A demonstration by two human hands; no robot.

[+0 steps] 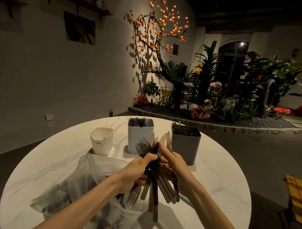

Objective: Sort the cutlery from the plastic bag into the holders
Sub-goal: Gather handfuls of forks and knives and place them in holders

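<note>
**Mixed bundle held above the bag, ready for sorting**

Head view: at centre frame the left hand (138,171) is wrapped around a bundle of cutlery (156,183), and the right hand (174,164) pinches pieces near the upper end. The bundle's long axis runs near-vertical in the frame; some fork heads point up toward the white holder (140,135), others down toward the plastic bag (86,185) at lower left. The pieces look stiff, light and smooth, likely to slide, so a mid-handle grasp seems safest. A grey holder (185,146) and a small cream holder (101,140) stand on the table (222,183).
</note>
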